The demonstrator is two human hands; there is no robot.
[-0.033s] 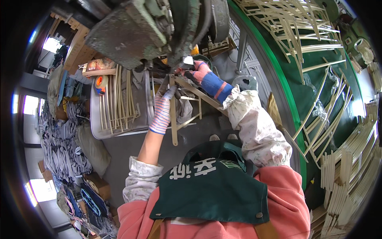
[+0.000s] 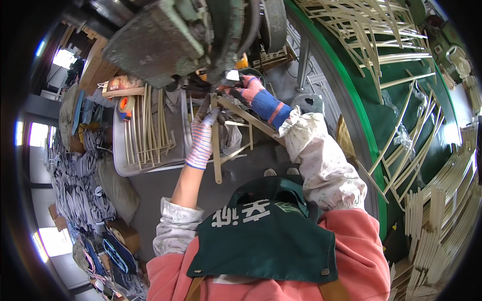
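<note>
Both of my hands wear striped knit gloves and work close under the head of a worn green machine (image 2: 160,55). My left hand (image 2: 201,138) is closed on a long flat beige strip (image 2: 217,155), which hangs toward me and has a rounded, holed end. A second flat strip (image 2: 251,116) meets it near the machine and slants off to the right, under my right forearm. My right hand (image 2: 255,96) is closed at the meeting ends of the strips; its fingertips are partly hidden by the machine. Thinner pale strips (image 2: 237,153) hang below the second strip.
At left stands a grey tray (image 2: 119,155) with several thin strips, a tape roll (image 2: 126,104) beside them. A green-edged table (image 2: 359,108) at right bears many loose pale strips (image 2: 396,60). Stacked strips (image 2: 432,231) lie at lower right. Bundled grey cloth (image 2: 80,175) is piled at far left.
The view has shifted very slightly. Both hands stay at the strips under the machine, with no clear change in their hold.
</note>
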